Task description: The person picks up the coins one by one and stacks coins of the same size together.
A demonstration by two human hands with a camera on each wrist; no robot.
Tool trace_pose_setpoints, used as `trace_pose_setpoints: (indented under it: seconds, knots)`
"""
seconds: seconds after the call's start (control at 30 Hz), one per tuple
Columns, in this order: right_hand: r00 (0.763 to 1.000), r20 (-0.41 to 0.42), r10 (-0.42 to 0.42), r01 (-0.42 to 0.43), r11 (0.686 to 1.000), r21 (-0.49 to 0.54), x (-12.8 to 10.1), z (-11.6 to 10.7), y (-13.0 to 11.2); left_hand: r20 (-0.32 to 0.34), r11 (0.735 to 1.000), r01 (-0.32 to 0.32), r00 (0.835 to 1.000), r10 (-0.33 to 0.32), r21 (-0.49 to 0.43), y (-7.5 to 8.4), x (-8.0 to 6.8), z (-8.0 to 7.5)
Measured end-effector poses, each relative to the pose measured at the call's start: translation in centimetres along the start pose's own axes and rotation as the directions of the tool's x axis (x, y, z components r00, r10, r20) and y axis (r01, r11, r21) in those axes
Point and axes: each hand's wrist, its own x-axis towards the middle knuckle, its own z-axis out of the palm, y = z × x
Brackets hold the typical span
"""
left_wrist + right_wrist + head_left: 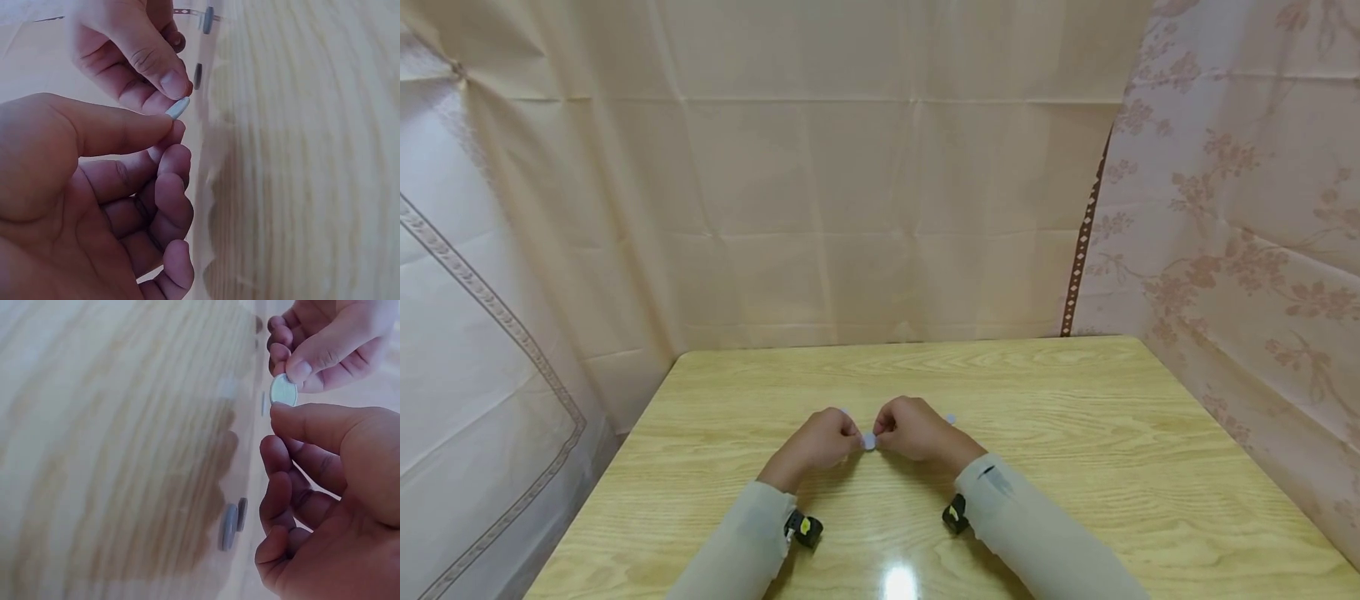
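— Disc (868, 441): where is it?
— Head view: above the table (1075, 433), mid-width, pinched between left hand (820, 442) and right hand (913, 429); bare wood runs to every edge.
— Left wrist?
— Thin, pale, smooth disc (177, 108) between thumbs.
— Right wrist?
— Round face (283, 391); two grey discs (231, 525) lie on the table.

Light wood-grain bench (1075, 467), glossy, lamp glare near front edge. Two small grey discs (232, 524) lie on it just beside right hand; same pair shows at top of left wrist view. Both forearms rest on bench.
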Motion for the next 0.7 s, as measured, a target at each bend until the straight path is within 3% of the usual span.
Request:
trace_pose_setpoints:
  seconds: [0.3, 0.5, 0.7]
  knots:
    - [1.0, -0.022, -0.015, 0.017, 0.997, 0.071, -0.9, -0.6, 0.4, 0.018, 0.998, -0.028, 0.999, 0.029, -0.062, 0.1, 0.0, -0.1]
    - [0.994, -0.095, -0.05, 0.055, 0.997, 0.057, -1.8, -0.7, 0.5, 0.025, 0.995, -0.035, 0.999, 0.037, -0.09, 0.5, -0.1, -0.1]
    - [0.986, -0.148, -0.079, 0.088, 0.995, 0.053, -2.9, -0.9, 0.2, 0.056, 0.984, -0.081, 0.994, 0.091, -0.158, 0.7, -0.1, -0.1]
